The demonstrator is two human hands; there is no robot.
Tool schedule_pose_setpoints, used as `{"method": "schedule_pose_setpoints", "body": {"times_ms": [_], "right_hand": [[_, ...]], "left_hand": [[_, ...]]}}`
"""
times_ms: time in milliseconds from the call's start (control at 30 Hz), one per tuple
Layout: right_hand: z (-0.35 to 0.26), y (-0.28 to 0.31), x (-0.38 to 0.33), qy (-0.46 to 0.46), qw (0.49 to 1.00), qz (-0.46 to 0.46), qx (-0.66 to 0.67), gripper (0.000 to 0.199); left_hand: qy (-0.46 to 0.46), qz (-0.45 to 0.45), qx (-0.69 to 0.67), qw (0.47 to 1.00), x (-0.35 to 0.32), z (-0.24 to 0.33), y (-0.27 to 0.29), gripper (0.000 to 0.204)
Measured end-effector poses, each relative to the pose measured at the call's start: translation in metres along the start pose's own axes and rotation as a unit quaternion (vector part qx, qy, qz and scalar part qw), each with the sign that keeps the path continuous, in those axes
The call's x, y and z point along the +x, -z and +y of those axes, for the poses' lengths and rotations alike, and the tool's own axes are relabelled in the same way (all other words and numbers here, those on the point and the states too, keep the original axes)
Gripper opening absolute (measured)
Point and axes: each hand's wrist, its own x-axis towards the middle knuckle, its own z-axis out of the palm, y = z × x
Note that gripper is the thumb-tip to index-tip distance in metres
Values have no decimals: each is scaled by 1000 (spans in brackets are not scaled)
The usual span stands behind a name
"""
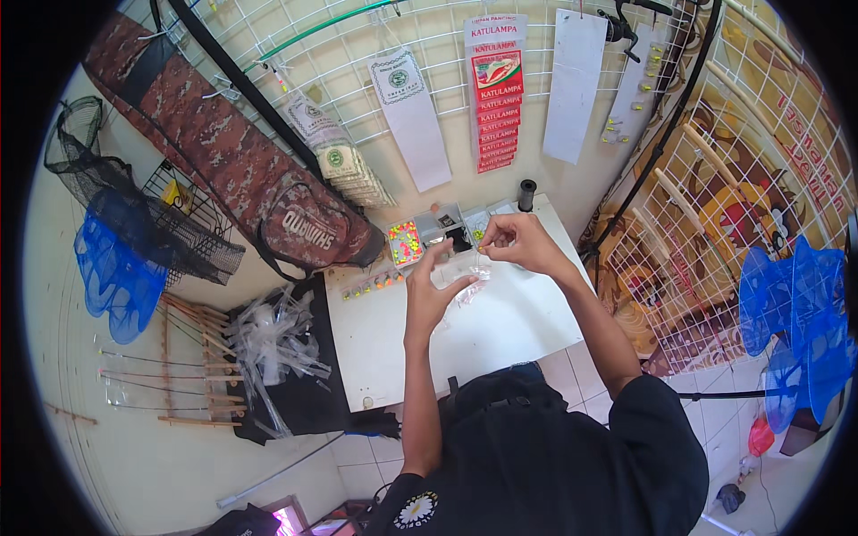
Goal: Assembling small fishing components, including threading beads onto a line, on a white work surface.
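Observation:
Over the white table (384,344), my left hand (431,299) is raised with its thumb and fingers spread apart. No object shows between them. My right hand (523,244) is closed in a pinch, thumb against fingertips. Whatever it pinches is too small to make out. Below and between the hands lie small clear plastic packets (471,284). Just beyond them stands a clear compartment box; one part holds bright yellow, orange and pink beads (405,241), another holds small black pieces (460,238). Small yellow-green pieces (480,230) lie beside my right fingertips.
A row of small coloured floats (371,284) lies left of my left hand. At the table's back right stands a black cylinder (527,195). A camouflage rod bag (241,152) leans at the left, near clear plastic strips (277,339). Packets hang on the white wire grid (357,116) behind.

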Motion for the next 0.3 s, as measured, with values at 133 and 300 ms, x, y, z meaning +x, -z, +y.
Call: {"method": "schedule_pose_setpoints", "body": {"times_ms": [133,300], "right_hand": [[2,-3,0,16,1000,16,-8,8],[-8,-4,1,-11,1000,8,13,11]], "left_hand": [[-76,20,40,996,13,15,-5,57],[-145,33,108,983,16,20,-17,42]]}}
